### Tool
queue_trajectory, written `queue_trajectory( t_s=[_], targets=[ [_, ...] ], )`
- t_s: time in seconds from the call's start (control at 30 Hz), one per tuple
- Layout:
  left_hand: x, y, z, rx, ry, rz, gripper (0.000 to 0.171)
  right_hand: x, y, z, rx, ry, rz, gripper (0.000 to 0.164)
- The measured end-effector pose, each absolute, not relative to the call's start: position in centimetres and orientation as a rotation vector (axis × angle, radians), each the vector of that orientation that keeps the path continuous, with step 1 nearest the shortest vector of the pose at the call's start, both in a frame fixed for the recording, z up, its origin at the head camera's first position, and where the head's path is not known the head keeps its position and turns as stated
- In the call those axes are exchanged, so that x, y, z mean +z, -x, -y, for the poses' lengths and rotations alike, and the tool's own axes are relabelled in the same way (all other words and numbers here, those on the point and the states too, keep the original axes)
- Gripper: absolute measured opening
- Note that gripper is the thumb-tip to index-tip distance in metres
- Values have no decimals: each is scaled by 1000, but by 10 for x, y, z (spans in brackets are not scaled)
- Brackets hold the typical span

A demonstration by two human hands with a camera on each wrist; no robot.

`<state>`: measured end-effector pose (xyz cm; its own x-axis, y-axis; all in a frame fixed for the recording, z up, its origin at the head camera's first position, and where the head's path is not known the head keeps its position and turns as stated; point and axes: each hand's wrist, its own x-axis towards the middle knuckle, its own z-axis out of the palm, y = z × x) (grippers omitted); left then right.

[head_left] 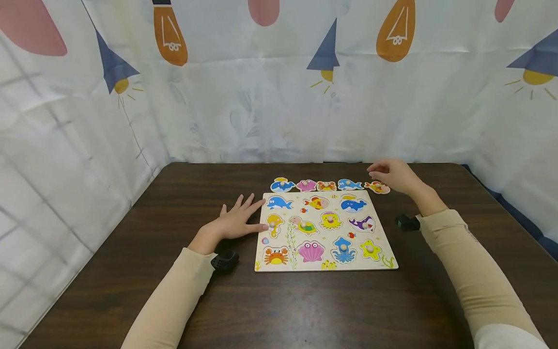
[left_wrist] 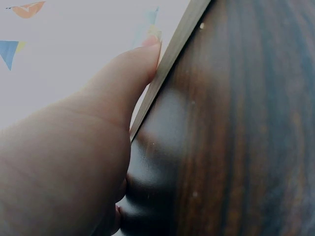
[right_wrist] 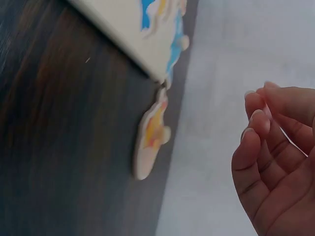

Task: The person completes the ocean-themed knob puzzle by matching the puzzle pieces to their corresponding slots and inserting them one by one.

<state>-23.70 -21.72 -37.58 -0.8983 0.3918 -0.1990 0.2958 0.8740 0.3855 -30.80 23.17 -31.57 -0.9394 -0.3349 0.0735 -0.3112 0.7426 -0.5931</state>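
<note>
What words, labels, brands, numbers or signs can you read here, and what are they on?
None can be read.
Right sleeve: faint dark marking near the cuff, too small to tell whether it is lettering.
Puzzle board and loose pieces: sea creatures and plants, no lettering I can see.
Curtain: printed lamps and shapes, no words.

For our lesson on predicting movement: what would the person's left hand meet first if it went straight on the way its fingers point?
Most likely the puzzle board: the left hand has its thumb and index fingertip at the board's left edge. Whether it would push or slide over is unclear.
</note>
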Motion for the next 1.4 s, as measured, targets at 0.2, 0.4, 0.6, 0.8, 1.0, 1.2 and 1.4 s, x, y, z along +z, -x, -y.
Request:
queue_trajectory(
  t_s=[0.2, 0.4, 0.6, 0.8, 1.0, 1.2, 1.4],
  targets=[
    [-376, 238, 218, 506, -510, -2769, 92, -332, 318, -247, -954, 432, -2913, 38],
    [-375, 237, 217, 508, -516, -2767, 92, -345, 327, -257, -951, 314, -2908, 38],
    [-372, 235, 217, 514, -518, -2767, 92, -351, 331, -262, -951, 272, -2893, 37],
    [-372, 235, 218, 513, -516, -2765, 93, -355, 334, -262, -942, 249, -2865, 34],
    [-374, 236, 218, 509, -518, -2765, 93, -357, 336, -261, -946, 245, -2836, 32],
    [-374, 237, 217, 509, -512, -2768, 93, -358, 341, -262, -934, 258, -2817, 31],
    [-374, 237, 217, 508, -506, -2768, 94, -358, 345, -262, -914, 256, -2803, 32]
  ],
)
